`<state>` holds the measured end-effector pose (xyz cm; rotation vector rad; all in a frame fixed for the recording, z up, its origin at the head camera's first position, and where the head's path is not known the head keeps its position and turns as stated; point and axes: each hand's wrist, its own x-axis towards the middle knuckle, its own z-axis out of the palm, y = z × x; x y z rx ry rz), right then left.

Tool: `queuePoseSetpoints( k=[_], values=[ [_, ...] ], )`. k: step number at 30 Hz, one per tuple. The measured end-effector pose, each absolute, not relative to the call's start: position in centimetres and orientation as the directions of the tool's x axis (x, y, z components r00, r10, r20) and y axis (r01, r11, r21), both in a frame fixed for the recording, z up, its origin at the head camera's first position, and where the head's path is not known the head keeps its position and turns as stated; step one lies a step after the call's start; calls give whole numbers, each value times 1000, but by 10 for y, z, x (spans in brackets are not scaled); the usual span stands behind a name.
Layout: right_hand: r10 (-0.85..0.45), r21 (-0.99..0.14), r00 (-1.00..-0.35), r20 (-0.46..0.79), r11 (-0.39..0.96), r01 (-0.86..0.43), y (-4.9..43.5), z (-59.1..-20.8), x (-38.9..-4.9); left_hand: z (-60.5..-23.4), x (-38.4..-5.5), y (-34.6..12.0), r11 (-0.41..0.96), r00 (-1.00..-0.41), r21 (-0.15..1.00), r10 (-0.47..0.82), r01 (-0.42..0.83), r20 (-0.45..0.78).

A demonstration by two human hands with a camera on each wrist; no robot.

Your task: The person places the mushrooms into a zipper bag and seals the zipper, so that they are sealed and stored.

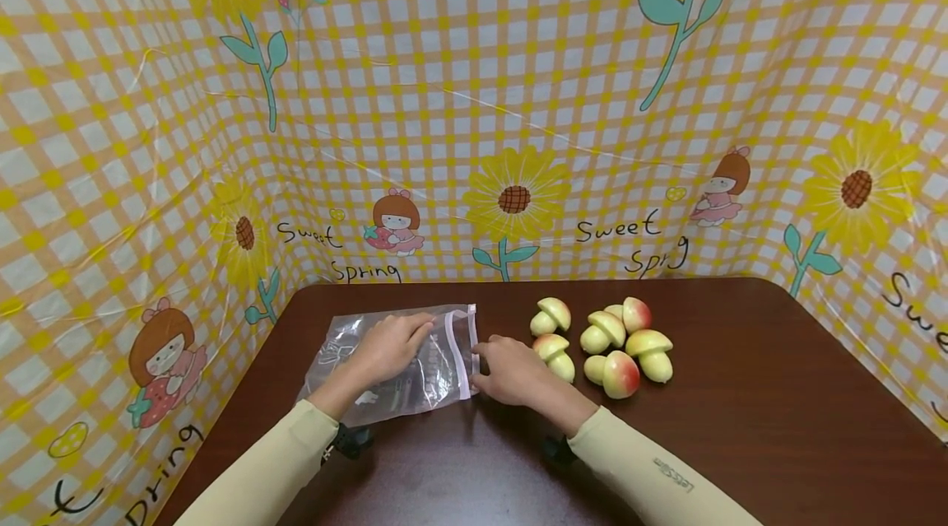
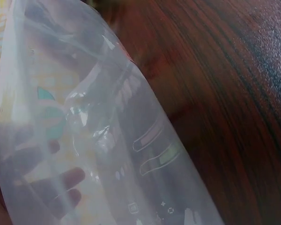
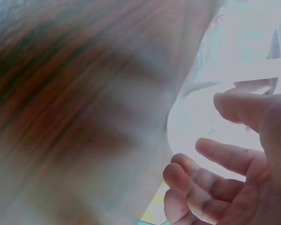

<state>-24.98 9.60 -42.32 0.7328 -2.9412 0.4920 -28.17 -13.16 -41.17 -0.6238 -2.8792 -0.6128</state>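
A clear plastic zip bag [image 1: 415, 378] lies on the table, its pale zip strip [image 1: 461, 357] on the right side. My left hand [image 1: 388, 345] is over the bag, touching it. In the left wrist view, several separated fingers [image 2: 68, 180] show blurrily through the plastic; its thumb cannot be made out there. My right hand [image 1: 514, 370] is at the bag's zip edge. The right wrist view shows its thumb [image 3: 239, 107] and forefinger [image 3: 227, 154] apart, the other fingers loosely bent, with nothing gripped between them.
Several yellow mushroom-shaped pieces with red blushes [image 1: 620, 375] stand grouped right of the bag; one mushroom piece [image 1: 554, 357] is close behind the right hand. The dark wooden table [image 1: 763, 419] is bordered by a checked, sunflower-printed cloth [image 1: 459, 106] at the back and sides.
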Motion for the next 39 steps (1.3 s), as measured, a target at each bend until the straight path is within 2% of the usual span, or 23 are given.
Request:
queuePoseSetpoints(
  k=[17,23,29,34,39],
  values=[
    [-380,-315,-869,317,822,-475,124,-397,-251,-410,-288,-132,826,-893,354,359,439,270],
    [-317,-333,-899,302,849,-411,139,-397,-244,-416,-284,-133,831,-895,341,370,439,250],
    [-238,-360,-921,309,867,-345,150,-396,-240,-421,-283,-133,826,-882,328,375,457,285],
    [-174,-394,-954,246,881,-262,157,-396,-237,-421,-281,-135,824,-882,334,373,457,287],
    [-157,-399,-964,215,887,-233,167,-396,-239,-419,-282,-134,818,-874,331,381,471,301]
  ],
)
